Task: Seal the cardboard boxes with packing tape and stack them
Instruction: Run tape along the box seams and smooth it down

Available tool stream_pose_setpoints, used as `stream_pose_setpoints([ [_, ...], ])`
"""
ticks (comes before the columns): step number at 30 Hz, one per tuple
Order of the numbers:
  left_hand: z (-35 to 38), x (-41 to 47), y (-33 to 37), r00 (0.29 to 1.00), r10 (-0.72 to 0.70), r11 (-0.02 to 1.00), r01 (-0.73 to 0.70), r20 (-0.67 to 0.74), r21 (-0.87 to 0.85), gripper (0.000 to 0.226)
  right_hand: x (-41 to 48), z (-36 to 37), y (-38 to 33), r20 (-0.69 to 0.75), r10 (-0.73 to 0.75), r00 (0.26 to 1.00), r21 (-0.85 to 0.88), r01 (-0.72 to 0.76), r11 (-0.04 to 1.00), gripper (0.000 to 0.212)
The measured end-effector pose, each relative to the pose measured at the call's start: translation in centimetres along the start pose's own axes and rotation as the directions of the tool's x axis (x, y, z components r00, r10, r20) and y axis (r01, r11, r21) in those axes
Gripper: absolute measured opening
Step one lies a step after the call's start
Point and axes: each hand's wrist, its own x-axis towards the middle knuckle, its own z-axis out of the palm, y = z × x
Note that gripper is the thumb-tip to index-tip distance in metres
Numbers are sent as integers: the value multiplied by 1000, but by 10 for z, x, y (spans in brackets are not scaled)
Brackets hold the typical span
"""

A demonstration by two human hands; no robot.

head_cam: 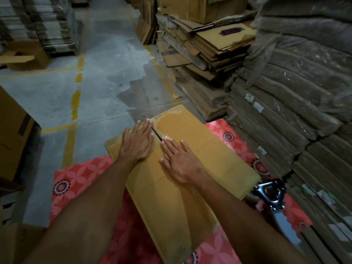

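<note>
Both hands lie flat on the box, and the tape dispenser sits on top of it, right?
No. The head view shows the tape dispenser beside the box, on the red mat; the left hand and right hand do lie flat on the box.

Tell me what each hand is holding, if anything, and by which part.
Nothing is held. The left hand and right hand lie flat, fingers straight, on top of the cardboard box, beside its taped seam. The tape dispenser lies apart, untouched.
</note>
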Motion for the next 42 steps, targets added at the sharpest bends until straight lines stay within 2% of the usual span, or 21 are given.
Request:
stream_pose_setpoints([
  [6, -7, -2, 12, 995, -65, 997, 67, 72, -28, 60, -46, 5, 1, 5, 24, 1000, 4, -24, 1000, 65],
  [10, 4, -46, 52, 996, 61, 998, -61, 62, -14, 62, -45, 8, 2, -6, 32, 999, -23, -32, 999, 65],
  [14, 5, -58, 59, 998, 33, 997, -29, 50, -68, 60, -55, 2, -1, 16, 16, 1000, -5, -16, 1000, 66],
  [18, 5, -57, 59, 998, 40, 997, -36, 49, -70, 62, -113, -5, 4, 28, 12, 1000, 28, -13, 1000, 66],
  [23, 4, -56, 58, 996, 23, 996, -16, 81, -86, 70, -189, 0, 6, -20, 71, 997, 21, -71, 997, 65],
  [27, 2, -61, 61, 996, 15, 996, -7, 93, -89, 73, -225, 17, 0, -96, 193, 977, 84, -185, 979, 61],
  [30, 1, -68, 60, 995, -15, 997, 22, 96, -76, 73, -241, 32, -16, -144, 372, 917, 237, -333, 913, 59],
  [32, 1, -74, 60, 993, -47, 996, 54, 105, -68, 72, -244, 35, -36, -139, 508, 850, 427, -411, 805, 63],
  [35, -1, -89, 61, 988, -102, 992, 110, 114, -66, 72, -240, 30, -61, -97, 587, 804, 649, -396, 650, 83],
  [38, -5, -113, 56, 973, -195, 978, 203, 121, -56, 75, -240, 28, -50, -139, 534, 834, 750, -264, 607, 87],
  [42, -10, -172, 64, 927, -364, 930, 368, 94, -29, 80, -235, 21, 18, -98, 318, 943, 861, -79, 502, 81],
])
